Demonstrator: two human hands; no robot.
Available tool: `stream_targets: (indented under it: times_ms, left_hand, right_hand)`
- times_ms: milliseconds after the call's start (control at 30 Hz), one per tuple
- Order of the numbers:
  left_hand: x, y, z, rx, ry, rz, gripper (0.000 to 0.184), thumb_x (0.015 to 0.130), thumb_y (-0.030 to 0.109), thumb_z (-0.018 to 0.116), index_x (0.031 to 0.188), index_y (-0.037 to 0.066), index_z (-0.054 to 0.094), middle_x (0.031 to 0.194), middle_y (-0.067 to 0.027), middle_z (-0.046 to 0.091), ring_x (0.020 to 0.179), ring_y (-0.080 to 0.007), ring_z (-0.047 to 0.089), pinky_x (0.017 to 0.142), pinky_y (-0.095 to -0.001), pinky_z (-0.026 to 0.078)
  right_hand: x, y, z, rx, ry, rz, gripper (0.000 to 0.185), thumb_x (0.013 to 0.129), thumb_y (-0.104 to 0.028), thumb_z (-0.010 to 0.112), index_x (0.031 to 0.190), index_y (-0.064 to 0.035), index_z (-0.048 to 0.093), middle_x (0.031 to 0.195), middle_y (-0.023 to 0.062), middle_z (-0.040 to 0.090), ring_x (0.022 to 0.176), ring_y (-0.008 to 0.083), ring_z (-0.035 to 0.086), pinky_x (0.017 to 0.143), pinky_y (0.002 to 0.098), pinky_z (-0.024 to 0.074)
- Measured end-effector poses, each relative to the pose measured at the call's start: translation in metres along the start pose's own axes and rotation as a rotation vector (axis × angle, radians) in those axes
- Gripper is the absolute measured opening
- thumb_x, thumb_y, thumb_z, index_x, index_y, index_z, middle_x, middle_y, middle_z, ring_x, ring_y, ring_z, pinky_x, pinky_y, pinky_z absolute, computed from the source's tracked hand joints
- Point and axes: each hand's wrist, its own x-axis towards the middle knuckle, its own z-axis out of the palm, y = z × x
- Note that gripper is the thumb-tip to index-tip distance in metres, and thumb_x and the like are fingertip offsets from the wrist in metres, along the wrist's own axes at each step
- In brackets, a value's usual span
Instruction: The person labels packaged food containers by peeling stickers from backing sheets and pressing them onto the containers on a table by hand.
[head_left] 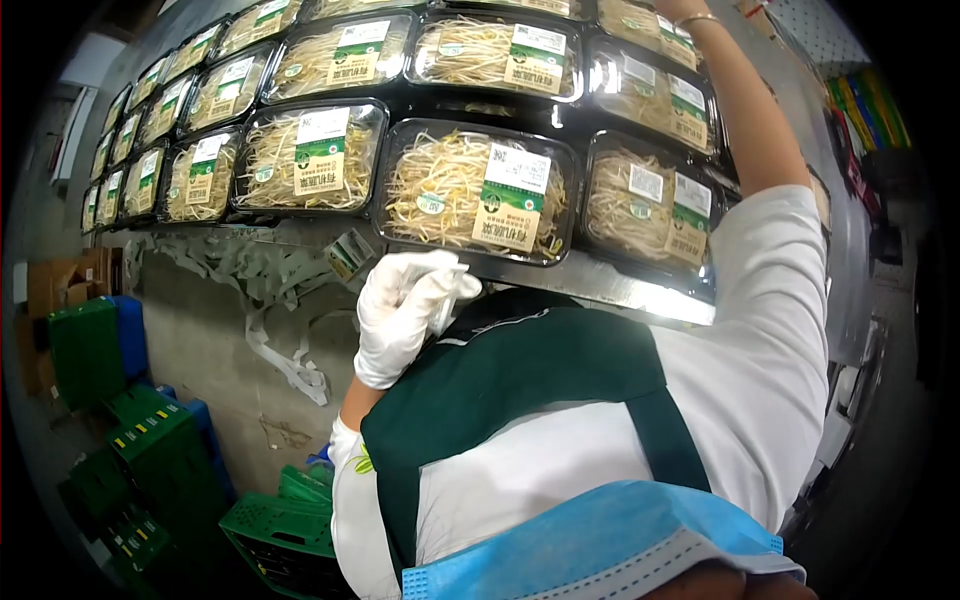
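My left hand point(405, 318), in a white glove, is held in front of my apron point(520, 370), just below the front edge of the table. Its fingers are curled together, and what they hold, if anything, I cannot make out. The nearest thing is a black tray of bean sprouts point(475, 190) under clear film, with a green and tan label. My right arm stretches far over the trays; only part of my bare right hand point(682, 8) shows at the top edge, near a tray of bean sprouts point(650, 30). Its fingers are out of frame.
Several packed sprout trays point(310, 155) stand in rows across the metal table point(600, 280). Torn label backing strips point(285, 365) hang under the front edge at left. Green crates point(160, 450) are stacked on the floor, lower left, with cardboard boxes point(75, 280) behind them.
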Motion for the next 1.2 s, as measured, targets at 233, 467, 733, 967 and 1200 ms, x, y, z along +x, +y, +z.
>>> stream_targets:
  times_ms: [233,467,733,967,1200]
  left_hand:
    - [-0.02,-0.01,-0.021,-0.076,0.089,-0.085,0.013,0.081,-0.002,0.052,0.094,-0.002,0.051,0.081,-0.0148,0.061,0.069,-0.0165,0.06,0.063,-0.0254,0.048]
    - [-0.013,-0.01,-0.015,-0.034,0.087,-0.017,0.017,0.073,-0.011,0.054,0.087,-0.004,0.061,0.09,-0.0142,0.061,0.076,-0.0177,0.06,0.068,-0.026,0.049]
    - [-0.011,-0.016,-0.025,-0.114,0.187,-0.032,0.038,0.08,-0.004,0.052,0.116,0.0,0.045,0.093,-0.021,0.06,0.075,-0.0183,0.062,0.061,-0.0258,0.052]
    - [-0.013,-0.003,-0.02,-0.075,0.112,-0.012,0.016,0.081,0.0,0.054,0.096,-0.004,0.051,0.085,-0.0202,0.062,0.064,-0.0173,0.061,0.053,-0.0249,0.051]
    - [-0.019,0.01,-0.072,0.085,-0.055,0.202,0.014,0.072,0.002,0.067,0.07,0.003,0.053,0.071,-0.0057,0.06,0.061,-0.0063,0.055,0.052,-0.0201,0.045]
  right_hand:
    - [-0.029,-0.018,-0.01,-0.327,-0.232,0.258,0.033,0.076,-0.029,0.051,0.101,-0.0068,0.056,0.096,0.0182,0.059,0.09,0.0316,0.056,0.079,0.0393,0.0441]
    - [-0.043,0.022,0.037,0.135,-0.262,-0.125,0.045,0.085,-0.038,0.04,0.116,-0.0059,0.047,0.116,0.0164,0.05,0.107,0.0309,0.047,0.091,0.0359,0.0353]
    - [-0.145,-0.025,0.001,0.145,-0.189,-0.378,0.036,0.087,-0.032,0.043,0.117,-0.0137,0.049,0.107,0.0145,0.056,0.093,0.0277,0.056,0.083,0.0332,0.0431]
    - [-0.131,-0.066,-0.047,0.515,-0.211,-0.287,0.034,0.087,-0.028,0.049,0.108,-0.0009,0.051,0.097,0.0066,0.058,0.093,0.0131,0.054,0.082,0.0258,0.0408]
    - [-0.268,-0.286,-0.086,0.996,-0.623,-0.479,0.028,0.07,-0.018,0.069,0.089,-0.0036,0.056,0.081,0.0094,0.057,0.075,0.0215,0.057,0.071,0.03,0.046]
